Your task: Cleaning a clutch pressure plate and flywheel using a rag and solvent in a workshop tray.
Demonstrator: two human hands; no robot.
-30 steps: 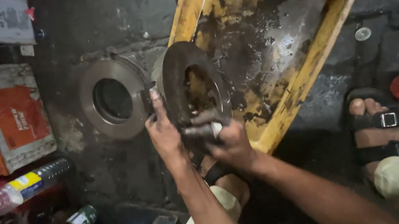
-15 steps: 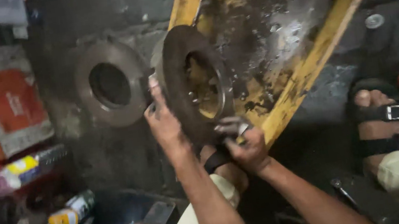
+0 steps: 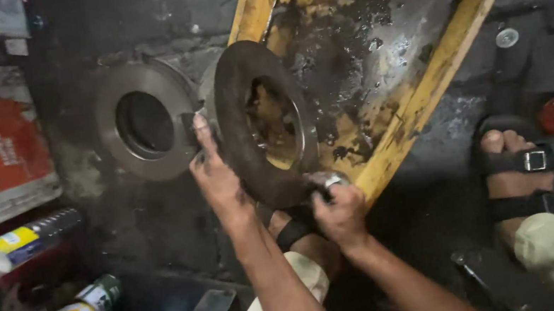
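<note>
Disc upright at yellow tray edge, pinched at rim by left hand, right hand closed on small metal piece below; greasy grip, likely to slip onto sandalled foot.

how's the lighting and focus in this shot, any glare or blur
Head view: dim, with dark floor and corners; wet glare on the yellow tray; the brake disc and left hand are fairly sharp; the bottles at the left edge look soft.
</note>
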